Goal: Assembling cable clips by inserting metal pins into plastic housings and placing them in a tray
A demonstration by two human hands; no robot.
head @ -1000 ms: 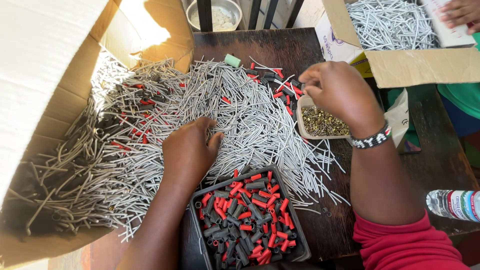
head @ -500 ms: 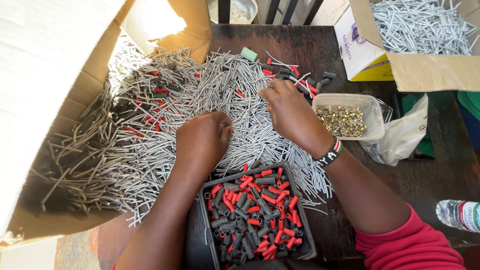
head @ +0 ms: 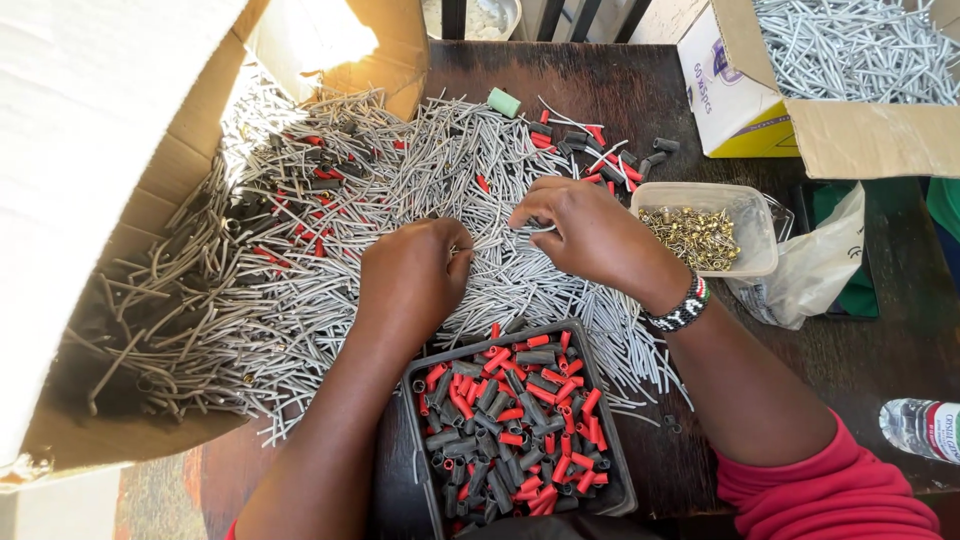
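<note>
We see our left hand [head: 415, 275] and right hand [head: 590, 232] meeting over the heap of thin grey metal pins [head: 400, 200] on the dark wooden table [head: 600, 90] | right fingertips pinch one pin, left fingers curled together, grip hidden | pins likely light, stiff, slippery: pinch mid-shaft | black tray of red and grey sleeves [head: 515, 425] just below.

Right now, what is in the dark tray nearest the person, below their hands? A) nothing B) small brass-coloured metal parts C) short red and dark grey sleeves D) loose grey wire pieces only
C: the dark tray is filled with short red and dark grey sleeves; the brass-coloured parts sit in the clear tub beside the right hand.
</note>
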